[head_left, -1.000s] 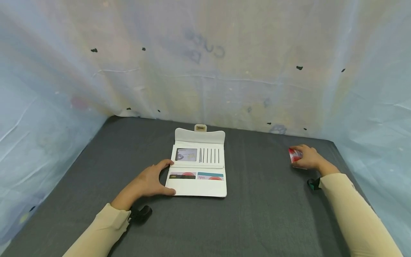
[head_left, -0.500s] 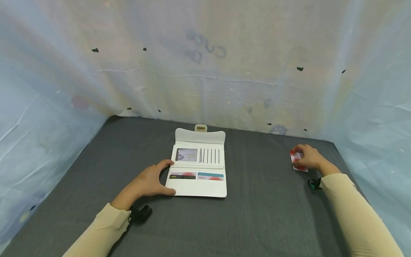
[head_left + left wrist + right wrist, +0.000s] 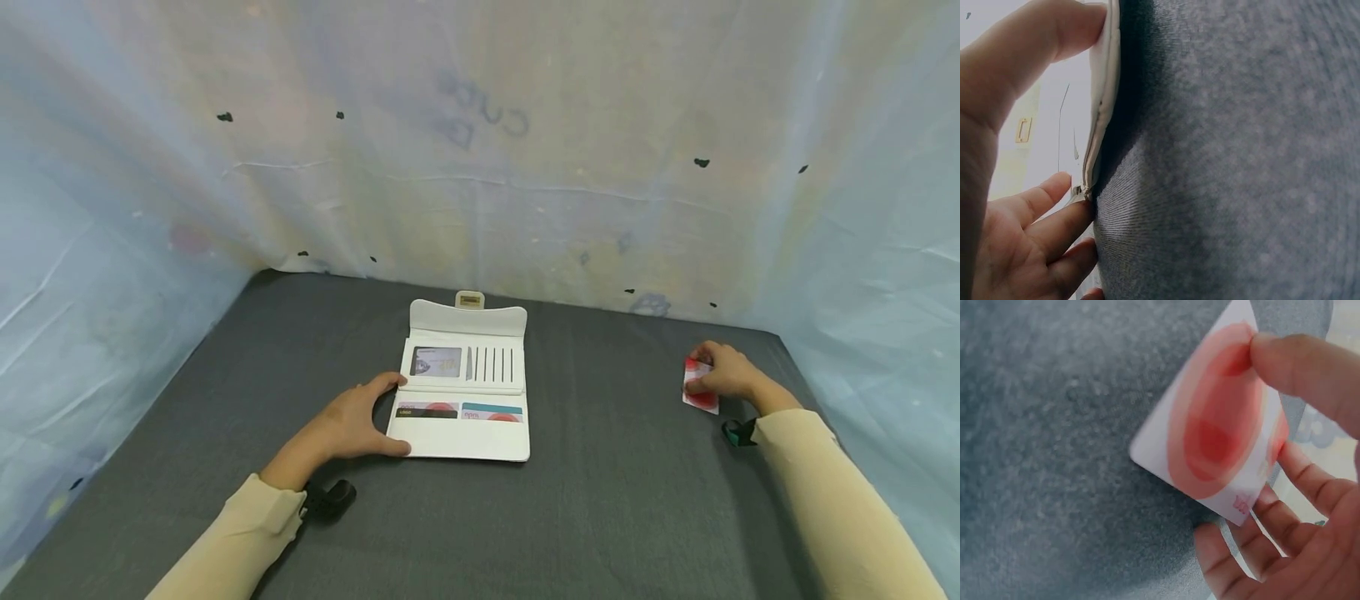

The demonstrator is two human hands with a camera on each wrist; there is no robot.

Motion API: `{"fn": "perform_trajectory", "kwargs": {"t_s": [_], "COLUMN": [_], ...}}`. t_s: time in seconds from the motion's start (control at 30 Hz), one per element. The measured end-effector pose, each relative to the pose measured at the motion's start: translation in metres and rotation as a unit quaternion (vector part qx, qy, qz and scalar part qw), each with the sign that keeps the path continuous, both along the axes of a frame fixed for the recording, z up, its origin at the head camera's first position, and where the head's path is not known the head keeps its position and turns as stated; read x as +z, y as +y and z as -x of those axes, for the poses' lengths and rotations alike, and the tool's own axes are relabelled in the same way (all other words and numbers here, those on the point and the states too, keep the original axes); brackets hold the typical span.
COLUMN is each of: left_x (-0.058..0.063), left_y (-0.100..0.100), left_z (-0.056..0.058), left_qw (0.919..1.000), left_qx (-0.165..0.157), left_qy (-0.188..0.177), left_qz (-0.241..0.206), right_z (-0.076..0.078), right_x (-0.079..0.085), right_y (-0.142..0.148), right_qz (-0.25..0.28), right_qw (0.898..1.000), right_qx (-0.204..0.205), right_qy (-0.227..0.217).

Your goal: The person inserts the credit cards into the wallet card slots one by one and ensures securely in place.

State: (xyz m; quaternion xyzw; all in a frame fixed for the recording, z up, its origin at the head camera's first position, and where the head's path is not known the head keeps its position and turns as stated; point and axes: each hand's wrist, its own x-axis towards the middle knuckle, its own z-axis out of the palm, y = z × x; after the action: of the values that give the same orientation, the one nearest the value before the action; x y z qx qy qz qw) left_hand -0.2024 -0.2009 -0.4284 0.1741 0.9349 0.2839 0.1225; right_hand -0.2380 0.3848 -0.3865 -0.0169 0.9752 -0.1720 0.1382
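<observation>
A white wallet (image 3: 459, 438) lies unfolded on the grey cloth, its flap and clasp pointing away from me. Spread along the wallet's left side, my left hand (image 3: 347, 422) touches it with the thumb near the front left corner and the forefinger at the fold. The left wrist view shows that thumb (image 3: 1066, 28) on the wallet's edge. Far to the right, my right hand (image 3: 723, 371) pinches a red and white card (image 3: 702, 400) between thumb and fingers. Close up, the card (image 3: 1216, 425) stands tilted just over the cloth, with red and pink ovals on its face.
Two cards (image 3: 427, 410) sit in the wallet's lower pockets, and a purple-grey card (image 3: 437, 362) shows in its clear window. Pale sheeting (image 3: 480, 217) hangs at the back and both sides of the grey-covered table (image 3: 600, 500).
My right hand has turned the card, so more of its red face shows, and has shifted slightly to the right. The left hand and wallet stay where they were.
</observation>
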Motion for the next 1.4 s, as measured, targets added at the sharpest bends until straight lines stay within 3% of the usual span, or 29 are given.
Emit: {"fn": "perform_trajectory", "kwargs": {"t_s": [0.2, 0.37, 0.7, 1.07, 1.4], "left_x": [0.0, 0.001, 0.001, 0.001, 0.001], "left_y": [0.0, -0.001, -0.001, -0.002, -0.001], "left_z": [0.0, 0.0, -0.001, 0.0, 0.001], "left_qw": [1.0, 1.0, 1.0, 1.0, 0.9999], "left_qx": [-0.003, -0.005, -0.006, -0.004, 0.005], "left_qy": [-0.002, 0.001, 0.002, 0.004, -0.006], "left_qz": [0.002, -0.006, -0.004, -0.001, 0.012], "right_z": [-0.005, -0.012, -0.024, -0.028, -0.028], "right_x": [0.001, 0.004, 0.024, 0.052, 0.06], "right_y": [0.003, 0.004, -0.005, -0.032, -0.069], "right_qz": [0.02, 0.02, 0.029, 0.036, 0.046], "right_qw": [1.0, 0.999, 0.998, 0.994, 0.986], "right_qx": [-0.013, -0.002, 0.008, 0.026, 0.036], "right_qy": [0.004, 0.032, 0.059, 0.099, 0.153]}}
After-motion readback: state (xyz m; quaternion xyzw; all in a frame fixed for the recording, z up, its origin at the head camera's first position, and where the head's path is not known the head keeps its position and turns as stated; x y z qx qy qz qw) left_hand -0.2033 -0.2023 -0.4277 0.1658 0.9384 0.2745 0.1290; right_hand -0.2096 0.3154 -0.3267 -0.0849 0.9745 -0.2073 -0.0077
